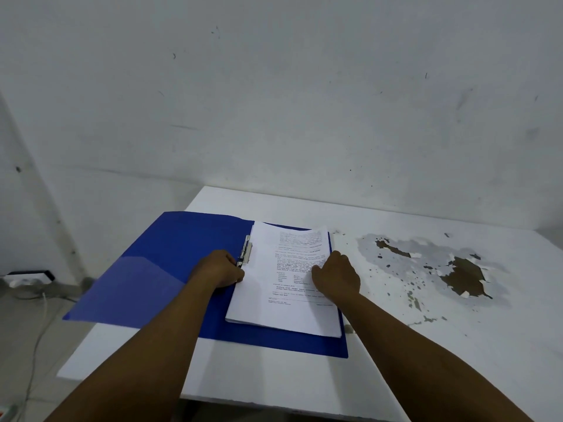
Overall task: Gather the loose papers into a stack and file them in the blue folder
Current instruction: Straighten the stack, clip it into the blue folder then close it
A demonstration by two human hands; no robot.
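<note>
Squared on the open folder's [170,269] right leaf: papers [283,287], long axis running away. Pressing flat on their right half, right hand [336,277]; curled at clip [245,252] on the left edge, left hand [221,269], nearest it.

Blue folder [158,266] lies open, flat on table. White printed paper stack [283,287] rests squared on its right half, beside metal clip [244,252].
</note>
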